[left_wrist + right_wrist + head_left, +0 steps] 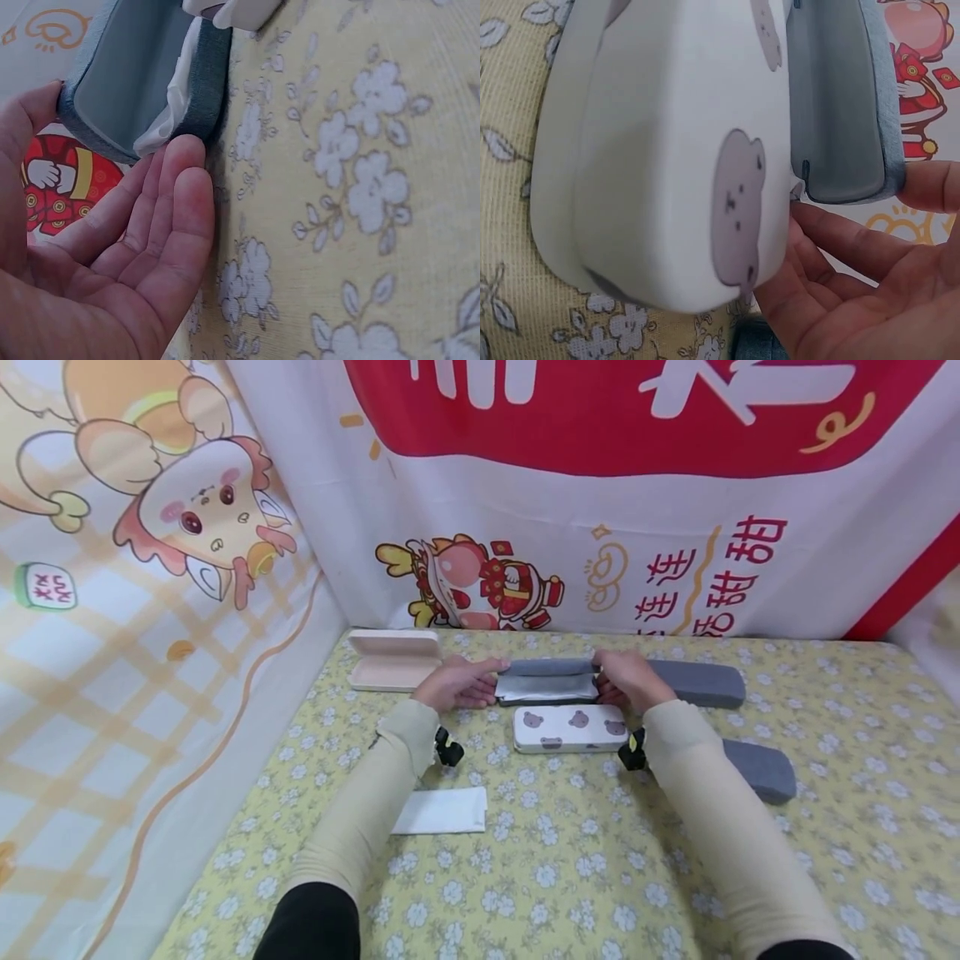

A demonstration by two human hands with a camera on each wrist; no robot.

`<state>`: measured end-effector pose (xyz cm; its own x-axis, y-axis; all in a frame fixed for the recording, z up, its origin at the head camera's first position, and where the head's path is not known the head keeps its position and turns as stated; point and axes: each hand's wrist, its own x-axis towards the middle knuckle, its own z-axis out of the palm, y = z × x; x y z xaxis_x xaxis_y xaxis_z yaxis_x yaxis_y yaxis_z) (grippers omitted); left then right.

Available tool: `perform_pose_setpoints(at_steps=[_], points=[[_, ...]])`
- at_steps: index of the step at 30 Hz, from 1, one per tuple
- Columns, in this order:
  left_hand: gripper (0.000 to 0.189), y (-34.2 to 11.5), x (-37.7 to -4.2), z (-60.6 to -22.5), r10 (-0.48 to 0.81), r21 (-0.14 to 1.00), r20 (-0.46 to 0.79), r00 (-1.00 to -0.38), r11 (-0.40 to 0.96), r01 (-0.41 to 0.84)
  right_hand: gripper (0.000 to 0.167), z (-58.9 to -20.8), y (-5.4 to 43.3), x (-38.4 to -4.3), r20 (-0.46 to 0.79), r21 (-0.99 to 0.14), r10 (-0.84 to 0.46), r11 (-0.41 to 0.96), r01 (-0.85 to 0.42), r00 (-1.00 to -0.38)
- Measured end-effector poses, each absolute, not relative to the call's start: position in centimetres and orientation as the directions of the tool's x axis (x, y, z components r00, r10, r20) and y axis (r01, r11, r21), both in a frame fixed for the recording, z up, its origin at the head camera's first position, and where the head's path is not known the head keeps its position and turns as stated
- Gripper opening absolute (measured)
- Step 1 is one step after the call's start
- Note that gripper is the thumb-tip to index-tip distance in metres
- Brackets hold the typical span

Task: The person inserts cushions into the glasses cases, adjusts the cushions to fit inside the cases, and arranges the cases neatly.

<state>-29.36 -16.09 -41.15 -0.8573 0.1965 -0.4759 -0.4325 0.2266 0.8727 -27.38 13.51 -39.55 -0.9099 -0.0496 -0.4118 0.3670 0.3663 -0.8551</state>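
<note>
A grey-blue glasses case (551, 667) lies with its lid raised at the back of the table, a white cloth (546, 688) inside it. My left hand (459, 683) holds its left end; in the left wrist view the thumb meets the lid's edge and the fingertips touch the base. At the opposite end my right hand (630, 678) grips the case, thumb on the lid's rim, as the right wrist view shows. Just in front sits a closed white glasses case with bear prints (570, 729), which hides part of the grey-blue case in the right wrist view.
An open pale pink case (393, 674) stands at the back left. Two closed grey cases (701, 683) are on the right, one partly behind my right forearm. A folded white cloth (446, 812) lies by my left forearm. Printed fabric walls (315, 477) border the back and left.
</note>
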Motion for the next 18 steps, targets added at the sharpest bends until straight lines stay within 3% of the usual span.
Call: perform_pose_setpoints(at_steps=[6, 13, 18], points=[[0.065, -15.99, -29.47, -40.84, 0.179, 0.872, -0.475, -0.862, 0.227, -0.434, 0.039, -39.46, 13.60, -27.49, -0.415, -0.861, -0.066, 0.352, 0.368, -0.907], [0.042, -15.77, -29.56, -41.43, 0.130, 0.866, -0.463, -0.877, 0.274, -0.417, 0.021, -39.84, 13.86, -27.42, -0.383, -0.877, -0.080, 0.346, 0.335, -0.920], [0.038, -15.90, -29.27, -41.43, 0.117, 0.869, -0.456, -0.882, 0.275, -0.412, 0.024, -39.76, 14.03, -27.40, -0.404, -0.870, -0.063, 0.336, 0.362, -0.912]])
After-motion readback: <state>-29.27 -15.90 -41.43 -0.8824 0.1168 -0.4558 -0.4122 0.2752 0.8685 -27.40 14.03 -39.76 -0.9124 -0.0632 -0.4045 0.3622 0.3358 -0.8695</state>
